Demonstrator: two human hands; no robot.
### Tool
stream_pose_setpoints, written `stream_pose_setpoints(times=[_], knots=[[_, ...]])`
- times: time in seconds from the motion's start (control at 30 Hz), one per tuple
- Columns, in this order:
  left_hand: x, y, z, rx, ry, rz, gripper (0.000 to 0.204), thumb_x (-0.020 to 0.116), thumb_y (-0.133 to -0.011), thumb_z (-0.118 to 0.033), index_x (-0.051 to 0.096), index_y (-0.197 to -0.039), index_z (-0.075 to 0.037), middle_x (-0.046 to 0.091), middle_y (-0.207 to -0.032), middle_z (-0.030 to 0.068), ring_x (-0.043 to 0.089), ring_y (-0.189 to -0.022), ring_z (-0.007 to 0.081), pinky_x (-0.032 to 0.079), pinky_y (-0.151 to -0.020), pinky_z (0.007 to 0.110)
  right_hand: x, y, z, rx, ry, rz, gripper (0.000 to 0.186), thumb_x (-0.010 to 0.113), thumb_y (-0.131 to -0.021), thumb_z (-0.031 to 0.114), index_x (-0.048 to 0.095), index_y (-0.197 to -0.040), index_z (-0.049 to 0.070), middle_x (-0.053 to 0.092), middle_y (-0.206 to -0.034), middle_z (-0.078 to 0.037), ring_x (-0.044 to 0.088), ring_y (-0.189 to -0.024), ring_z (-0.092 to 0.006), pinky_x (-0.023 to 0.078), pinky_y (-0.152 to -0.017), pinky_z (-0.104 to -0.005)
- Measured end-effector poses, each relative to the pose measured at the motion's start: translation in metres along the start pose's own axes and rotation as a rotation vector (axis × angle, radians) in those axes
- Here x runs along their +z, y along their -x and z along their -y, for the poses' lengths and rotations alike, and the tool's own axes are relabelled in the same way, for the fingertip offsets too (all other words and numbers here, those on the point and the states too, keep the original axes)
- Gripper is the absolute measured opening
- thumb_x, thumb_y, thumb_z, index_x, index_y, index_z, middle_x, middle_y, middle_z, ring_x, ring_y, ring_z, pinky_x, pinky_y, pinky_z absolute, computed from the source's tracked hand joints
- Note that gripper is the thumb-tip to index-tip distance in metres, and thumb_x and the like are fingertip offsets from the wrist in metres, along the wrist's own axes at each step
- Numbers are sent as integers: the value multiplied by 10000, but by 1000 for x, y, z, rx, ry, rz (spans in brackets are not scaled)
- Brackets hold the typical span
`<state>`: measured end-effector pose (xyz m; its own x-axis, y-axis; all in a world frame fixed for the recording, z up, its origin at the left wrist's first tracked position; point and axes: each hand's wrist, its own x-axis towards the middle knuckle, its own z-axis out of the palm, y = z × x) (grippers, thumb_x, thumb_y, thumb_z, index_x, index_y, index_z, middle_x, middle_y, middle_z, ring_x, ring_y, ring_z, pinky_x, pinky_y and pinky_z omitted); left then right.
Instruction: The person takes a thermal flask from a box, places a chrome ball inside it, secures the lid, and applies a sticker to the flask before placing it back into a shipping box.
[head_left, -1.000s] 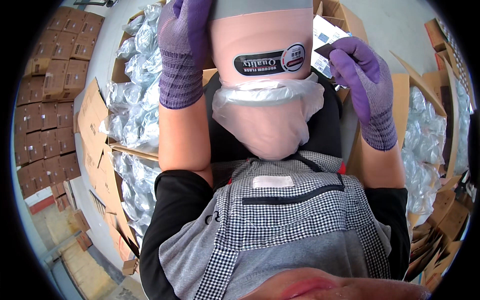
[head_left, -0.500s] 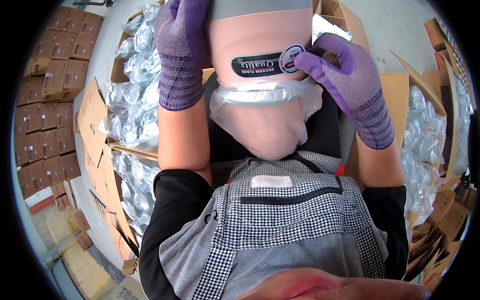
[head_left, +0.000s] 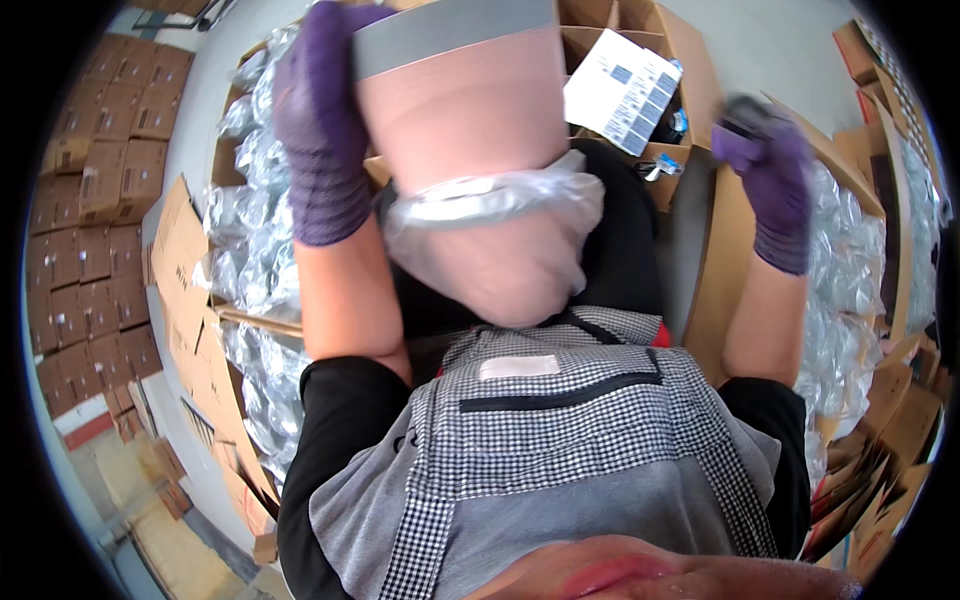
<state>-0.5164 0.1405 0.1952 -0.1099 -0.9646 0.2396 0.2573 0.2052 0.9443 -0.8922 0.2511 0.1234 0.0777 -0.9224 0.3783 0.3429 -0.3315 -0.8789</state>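
Observation:
A large pink vacuum flask (head_left: 470, 120) with a grey band fills the upper middle, tilted. A clear plastic bag (head_left: 490, 215) is bunched around its lower, narrower end, which points toward my apron. My left hand (head_left: 325, 110), in a purple knit glove, grips the flask's left side near the grey band; its fingertips are partly hidden. Off to the right, well apart from the flask, my gloved right hand (head_left: 770, 165) is closed on a small dark object (head_left: 748, 115). Motion blurs that object and the fingers. No printed label shows on the flask's visible side.
A divided carton (head_left: 695, 65) beyond the flask bears white label sheets (head_left: 625, 90). Plastic-wrapped items (head_left: 255, 225) fill an open carton on the left; more wrapped items (head_left: 840, 290) stand at right. Stacked brown boxes (head_left: 110, 200) line the far left.
My right hand has moved away from the flask to the right with the small dark object. The flask has shifted left and turned, taking its oval and round labels out of sight.

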Motion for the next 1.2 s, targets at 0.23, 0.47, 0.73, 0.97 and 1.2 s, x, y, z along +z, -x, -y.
stream_pose_setpoints(times=[0.23,0.47,0.73,0.97,1.2], knots=[[-4,-16,1,101,-394,77,778,314,-1050,-628,647,-1217,56,728,-1079,161,681,-994,254,519,-921,363,-111,79,-164,872,1043,-421,626,688,-878,632,674,-860,7,664,-817,-133,620,-780,-257,484,-736,-369],[-21,-23,0,84,-268,180,771,318,-1058,-606,640,-1213,77,728,-1074,163,682,-979,250,524,-897,368,-105,102,-163,987,1258,-658,739,714,-776,737,712,-938,16,723,-1020,-239,678,-1088,-384,503,-879,-471],[23,-9,-15,948,-1307,76,371,477,-1050,-204,688,-1141,88,744,-1060,180,717,-968,246,535,-926,368,98,-4,18,-369,635,-193,248,647,-990,117,615,-1212,11,654,-969,-53,590,-789,-94,494,-716,-240],[104,72,-107,426,-556,101,358,566,-1033,-276,730,-983,38,715,-819,75,654,-769,208,516,-764,333,119,-33,59,-124,503,-309,203,555,-1020,82,678,-1132,-34,635,-1097,-98,592,-980,-129,474,-846,-247],[45,16,-65,118,-192,651,503,838,-739,-272,745,-1149,4,713,-1136,133,670,-1075,229,497,-969,343,114,-104,2,81,-362,-82,314,655,-1013,354,663,-1056,44,647,-912,-62,619,-851,-222,500,-861,-313]])
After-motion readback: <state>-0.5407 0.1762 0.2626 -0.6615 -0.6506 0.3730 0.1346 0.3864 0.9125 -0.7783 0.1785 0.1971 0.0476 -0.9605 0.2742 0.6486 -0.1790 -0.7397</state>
